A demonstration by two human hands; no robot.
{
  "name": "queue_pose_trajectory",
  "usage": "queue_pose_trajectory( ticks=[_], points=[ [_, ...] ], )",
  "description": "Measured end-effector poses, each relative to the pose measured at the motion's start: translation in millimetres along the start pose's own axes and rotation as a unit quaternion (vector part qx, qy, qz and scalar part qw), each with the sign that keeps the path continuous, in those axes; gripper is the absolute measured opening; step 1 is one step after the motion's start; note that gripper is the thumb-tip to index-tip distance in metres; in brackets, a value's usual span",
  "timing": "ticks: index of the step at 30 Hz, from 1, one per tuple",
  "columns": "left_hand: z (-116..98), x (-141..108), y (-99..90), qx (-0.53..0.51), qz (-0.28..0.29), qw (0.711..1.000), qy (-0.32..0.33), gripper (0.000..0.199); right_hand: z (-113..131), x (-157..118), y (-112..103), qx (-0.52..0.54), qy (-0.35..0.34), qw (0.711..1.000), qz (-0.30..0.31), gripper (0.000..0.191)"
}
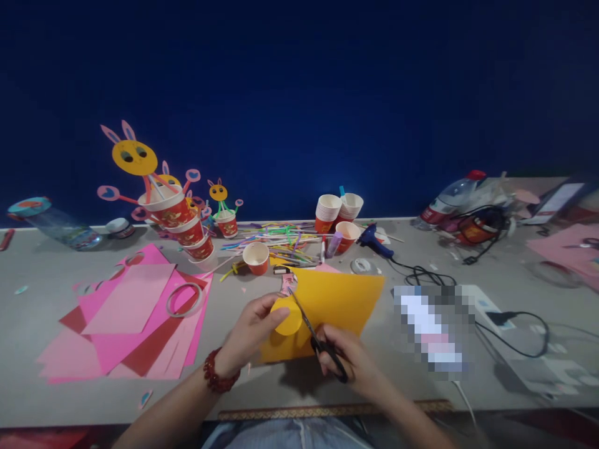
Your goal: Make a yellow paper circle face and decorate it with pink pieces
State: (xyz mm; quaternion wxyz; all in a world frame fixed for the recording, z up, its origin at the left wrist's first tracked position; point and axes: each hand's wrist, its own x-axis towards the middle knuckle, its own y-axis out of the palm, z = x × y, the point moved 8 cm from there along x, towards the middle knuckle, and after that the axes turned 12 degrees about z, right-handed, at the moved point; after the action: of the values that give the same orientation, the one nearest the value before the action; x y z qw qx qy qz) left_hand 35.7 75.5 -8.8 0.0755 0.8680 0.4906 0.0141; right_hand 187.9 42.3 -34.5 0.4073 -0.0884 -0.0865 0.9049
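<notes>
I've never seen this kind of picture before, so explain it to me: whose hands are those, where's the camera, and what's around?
There's no machine here: someone is working bare-handed, seen from a camera worn on their own head, looking forward and down. The left hand pinches a yellow circle; the right hand holds black-handled scissors, blades beside the circle. A larger yellow sheet shows behind them. On the grey table, pink and red papers lie to the left, with paper cups, colourful stems and a blue glue gun farther back.
</notes>
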Motion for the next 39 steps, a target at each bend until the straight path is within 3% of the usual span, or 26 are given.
queue_pose_trajectory(
  ticks=[4,8,15,24,39],
  points=[
    [3,-3,3.3,0.016,0.000,1.000,0.007,0.032,1,0,7,0.046,0.008,0.999,-0.004,0.055],
    [-5,-4,5.7,0.085,0.039,0.996,0.010,0.032,4,-2,11,0.087,0.015,0.996,0.025,0.053],
    [-25,-3,11.7,0.153,0.095,0.984,0.005,0.031,7,-5,5,0.049,0.016,0.998,0.042,0.052],
    [-37,-4,12.2,0.224,0.105,0.969,0.022,0.031,11,-5,1,0.009,0.012,0.999,0.039,0.053],
    [-42,-2,14.1,0.251,0.097,0.963,0.036,0.032,13,-3,2,0.061,0.003,0.997,0.047,0.056]
  ],
)
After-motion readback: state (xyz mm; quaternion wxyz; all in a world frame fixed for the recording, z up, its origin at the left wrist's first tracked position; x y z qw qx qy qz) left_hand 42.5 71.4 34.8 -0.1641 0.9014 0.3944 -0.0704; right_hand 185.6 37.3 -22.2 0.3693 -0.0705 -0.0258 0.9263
